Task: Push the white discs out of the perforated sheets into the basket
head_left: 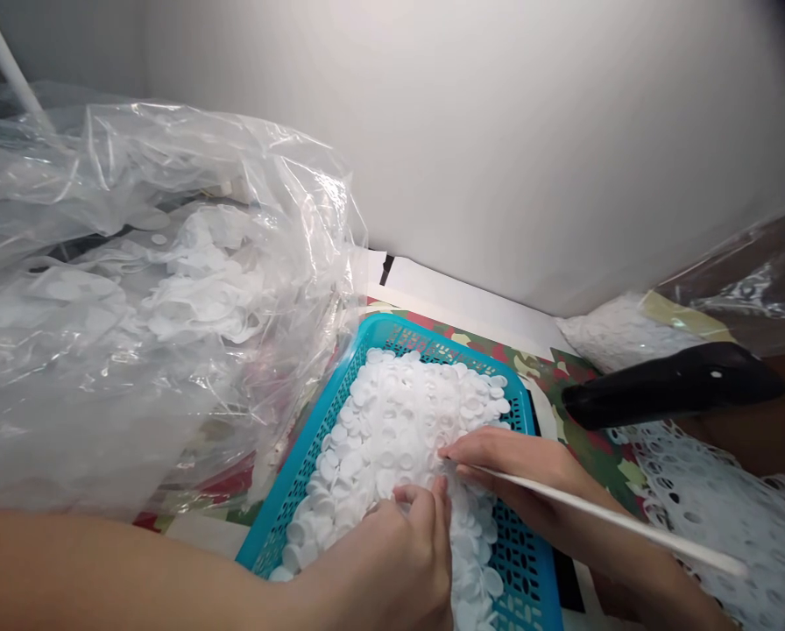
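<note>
A blue plastic mesh basket holds a heaped layer of small white round discs. My left hand rests at the near part of the heap, its fingers bent down among the discs. Whether those fingers grip a disc is hidden. My right hand lies over the basket's right side, at the edge of the heap. A long, thin white rod runs along that hand and out toward the lower right, held against the fingers.
A large transparent plastic bag with white material inside bulges at the left, against the basket. A white punched sheet lies at the right, below a black handle. A camouflage-patterned mat lies beneath, and a white wall rises behind.
</note>
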Tool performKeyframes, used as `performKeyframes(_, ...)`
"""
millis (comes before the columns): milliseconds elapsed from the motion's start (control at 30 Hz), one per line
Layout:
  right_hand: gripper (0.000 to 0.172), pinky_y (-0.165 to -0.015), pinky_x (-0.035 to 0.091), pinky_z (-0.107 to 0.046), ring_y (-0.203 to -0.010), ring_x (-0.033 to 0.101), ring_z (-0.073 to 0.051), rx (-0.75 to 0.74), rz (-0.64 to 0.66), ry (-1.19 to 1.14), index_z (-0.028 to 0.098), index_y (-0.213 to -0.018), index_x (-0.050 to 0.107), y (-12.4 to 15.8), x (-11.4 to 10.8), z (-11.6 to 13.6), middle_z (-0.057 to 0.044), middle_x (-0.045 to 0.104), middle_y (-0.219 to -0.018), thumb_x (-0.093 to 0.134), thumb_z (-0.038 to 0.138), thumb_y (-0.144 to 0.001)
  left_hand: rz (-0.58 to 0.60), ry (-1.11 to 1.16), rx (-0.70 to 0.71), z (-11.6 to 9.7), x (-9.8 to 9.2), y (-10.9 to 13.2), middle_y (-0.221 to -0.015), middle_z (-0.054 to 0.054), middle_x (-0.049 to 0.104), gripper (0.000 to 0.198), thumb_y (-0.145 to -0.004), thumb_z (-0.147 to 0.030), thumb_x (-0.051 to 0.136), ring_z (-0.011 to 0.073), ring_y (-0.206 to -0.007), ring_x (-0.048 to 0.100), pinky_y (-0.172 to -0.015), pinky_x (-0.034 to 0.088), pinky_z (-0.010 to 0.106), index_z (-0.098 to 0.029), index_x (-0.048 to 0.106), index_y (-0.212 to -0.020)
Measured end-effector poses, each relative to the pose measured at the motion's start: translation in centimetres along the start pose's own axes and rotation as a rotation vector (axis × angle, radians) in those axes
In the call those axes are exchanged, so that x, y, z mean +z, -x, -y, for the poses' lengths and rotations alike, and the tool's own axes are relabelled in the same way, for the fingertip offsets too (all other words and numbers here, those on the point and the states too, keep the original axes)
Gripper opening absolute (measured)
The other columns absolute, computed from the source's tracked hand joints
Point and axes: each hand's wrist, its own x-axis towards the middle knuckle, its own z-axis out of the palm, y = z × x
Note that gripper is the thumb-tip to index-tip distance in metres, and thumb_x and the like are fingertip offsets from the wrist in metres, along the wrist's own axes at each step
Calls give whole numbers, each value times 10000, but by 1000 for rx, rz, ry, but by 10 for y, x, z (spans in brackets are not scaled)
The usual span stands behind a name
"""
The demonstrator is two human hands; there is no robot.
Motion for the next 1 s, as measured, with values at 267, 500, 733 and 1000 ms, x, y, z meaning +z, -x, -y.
performKeyframes(267, 194, -809, 521, -215, -944, 666, -142, 84, -280, 67, 236, -1072, 615, -1, -5, 2, -13, 699, -1046, 471, 205, -945, 57, 39, -2, -2, 3, 0, -1176, 134, 647, 367, -883, -331, 496, 213, -739, 576, -427, 284, 310, -154, 650, -1165)
performKeyframes(500, 166, -874, 499, -269, -1019, 628, -172, 36, -206, 201, 236, -1041, 624, 9, -24, 1, -40, 671, -1094, 534, 200, -906, 96, 75, 53, -13, 10, 9, -1014, 123, 690, 394, -847, -263, 559, 199, -769, 576, -426, 272, 273, -160, 599, -1225)
performKeyframes(733, 162, -852, 493, -197, -973, 629, -119, -66, -85, 38, 210, -1010, 633, 3, -13, 14, -35, 661, -1051, 534, 134, -906, 101, 10, 13, -4, -5, 14, -1206, 89, 609, 376, -943, -258, 423, 186, -905, 554, -496, 364, 263, -224, 540, -1298)
performKeyframes(1000, 179, -844, 498, -202, -941, 636, -115, -120, -111, -46, 173, -1040, 629, -7, 3, 8, -33, 693, -986, 545, 106, -898, 101, -14, -68, 0, -5, 8, -1280, 109, 573, 381, -950, -302, 396, 212, -948, 563, -543, 394, 302, -197, 570, -1272)
